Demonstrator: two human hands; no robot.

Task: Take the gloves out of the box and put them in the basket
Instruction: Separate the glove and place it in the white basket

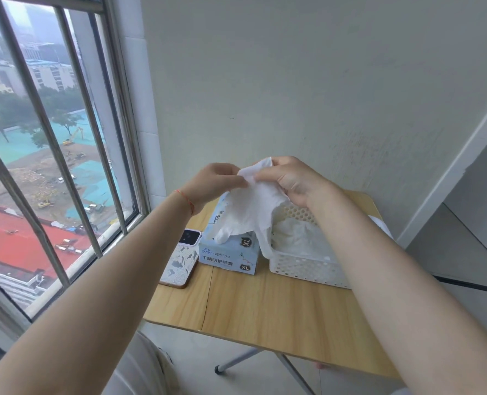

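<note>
Left hand pinches the upper edge of a white glove, thumb and fingers closed on the cuff. Right hand grips the same edge just beside it, fingers curled round the material. Both hands raised above the worktop, nearly touching each other.

Glove hangs down from the hands, its fingers dangling in front of the box and over the near left corner of the basket.

Box: pale blue, marked XL, below the left hand.
Basket: white, perforated, below the right hand, touching or just beside the box. More white gloves lie crumpled inside it.

Phone in a patterned case lies flat, left of the box, below the left wrist. Red cord round the left wrist.
</note>
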